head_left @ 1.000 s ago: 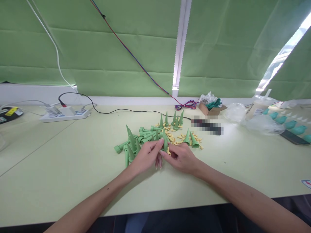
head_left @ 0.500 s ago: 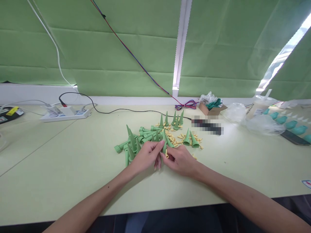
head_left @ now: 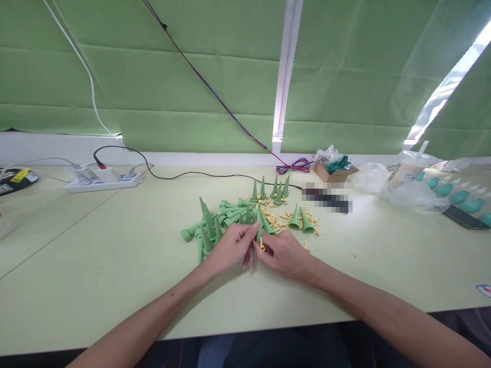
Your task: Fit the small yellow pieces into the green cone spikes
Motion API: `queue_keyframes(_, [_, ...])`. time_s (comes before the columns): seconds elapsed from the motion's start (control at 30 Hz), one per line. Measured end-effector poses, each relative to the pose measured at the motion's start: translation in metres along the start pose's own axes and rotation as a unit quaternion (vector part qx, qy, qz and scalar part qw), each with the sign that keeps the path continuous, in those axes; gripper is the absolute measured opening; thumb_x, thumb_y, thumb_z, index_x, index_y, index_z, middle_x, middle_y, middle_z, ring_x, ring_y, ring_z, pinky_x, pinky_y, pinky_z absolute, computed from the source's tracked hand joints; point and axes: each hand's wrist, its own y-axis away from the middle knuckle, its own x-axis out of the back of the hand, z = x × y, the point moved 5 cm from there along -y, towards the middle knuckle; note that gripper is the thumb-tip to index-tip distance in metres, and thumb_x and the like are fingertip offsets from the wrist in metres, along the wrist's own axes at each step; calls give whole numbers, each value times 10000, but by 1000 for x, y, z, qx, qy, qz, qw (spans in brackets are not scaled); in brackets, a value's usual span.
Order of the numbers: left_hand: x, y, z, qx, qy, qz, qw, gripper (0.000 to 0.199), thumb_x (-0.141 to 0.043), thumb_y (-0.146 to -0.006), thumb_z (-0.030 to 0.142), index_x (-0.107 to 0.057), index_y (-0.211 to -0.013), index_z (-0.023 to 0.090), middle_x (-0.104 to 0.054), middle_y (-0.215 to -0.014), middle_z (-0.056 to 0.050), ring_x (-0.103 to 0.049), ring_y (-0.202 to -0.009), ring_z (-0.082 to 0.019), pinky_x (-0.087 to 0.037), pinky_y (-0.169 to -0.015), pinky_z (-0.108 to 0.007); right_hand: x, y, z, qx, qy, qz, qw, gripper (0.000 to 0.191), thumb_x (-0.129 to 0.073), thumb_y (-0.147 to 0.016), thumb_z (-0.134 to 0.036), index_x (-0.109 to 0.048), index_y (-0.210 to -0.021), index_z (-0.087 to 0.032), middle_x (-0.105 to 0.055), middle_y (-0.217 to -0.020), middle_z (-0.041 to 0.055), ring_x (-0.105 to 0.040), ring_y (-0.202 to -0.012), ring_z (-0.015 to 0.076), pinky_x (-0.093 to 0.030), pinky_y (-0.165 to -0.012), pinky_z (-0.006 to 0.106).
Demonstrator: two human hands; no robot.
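Note:
My left hand [head_left: 237, 241] is closed around a green plastic cone [head_left: 260, 220], which points upward. My right hand [head_left: 284, 250] pinches a small yellow plastic tube-like piece [head_left: 262, 244] against the near side of that cone. Whether the piece sits in a hole there is hidden by my fingers. Behind and left of my hands lies a pile of green cones [head_left: 209, 225], some upright and some on their sides. Small yellow pieces [head_left: 271, 219] are scattered just beyond my right hand. Among more of these stand two green cones [head_left: 306, 223].
Several green cones [head_left: 278, 194] stand farther back. A black cable [head_left: 199, 174] runs from a white power strip [head_left: 103, 181] to a blurred dark object [head_left: 326, 199]. At right are a small cardboard box [head_left: 333, 173], a drink cup [head_left: 408, 168], plastic bags and teal parts [head_left: 458, 197].
The yellow piece at the cone has shifted and tilted slightly with my right fingers. My left hand stays almost still, holding the same cone.

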Motion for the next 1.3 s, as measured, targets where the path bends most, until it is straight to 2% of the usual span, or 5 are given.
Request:
queue_keyframes(0.43, [0, -2, 0, 6, 16, 3, 1000, 562, -389, -949, 584, -577, -656, 143, -593, -445, -12, -576, -370, -126, -419, -388, -196, 0, 0, 0, 3, 16, -10, 1000, 340, -495, -936, -264, -507, -607, -182, -466, -445, -42, -366, -378, 85, -225, -455, 253])
queue_keyframes(0.73, [-2, -1, -3, 8, 32, -6, 999, 559, -384, -948, 596, -573, -680, 143, -600, -455, -13, -572, -373, -124, -428, -386, -201, 4, -2, 1, -10, -22, 1, 1000, 418, -490, -933, -280, -426, -530, -187, -361, -418, -63, -274, -378, 63, -212, -438, 229])
queue_keyframes(1.0, [-3, -1, 1, 3, 21, -2, 1000, 486, -399, -951, 568, -550, -727, 164, -589, -470, 4, -582, -391, -141, -430, -397, -224, 3, -3, 3, -24, -51, 3, 998, 402, -481, -921, -286, -391, -541, -192, -350, -429, -64, -287, -392, 60, -221, -447, 212])
queue_keyframes(1.13, [1, 2, 9, -14, -16, 39, 999, 363, -456, -939, 529, -515, -807, 197, -555, -485, 43, -590, -409, -151, -430, -404, -236, 3, -4, 8, -42, -76, 1, 996, 403, -500, -901, -283, -348, -537, -196, -329, -438, -69, -277, -409, 61, -227, -453, 212])
queue_keyframes(1.3, [14, 7, 19, -78, -85, 148, 982, 340, -493, -938, 459, -463, -725, 195, -485, -530, 49, -541, -434, -111, -411, -437, -219, 6, -5, 8, -24, -134, -6, 991, 439, -559, -874, -322, -288, -551, -200, -237, -454, -91, -228, -416, 53, -206, -452, 221])
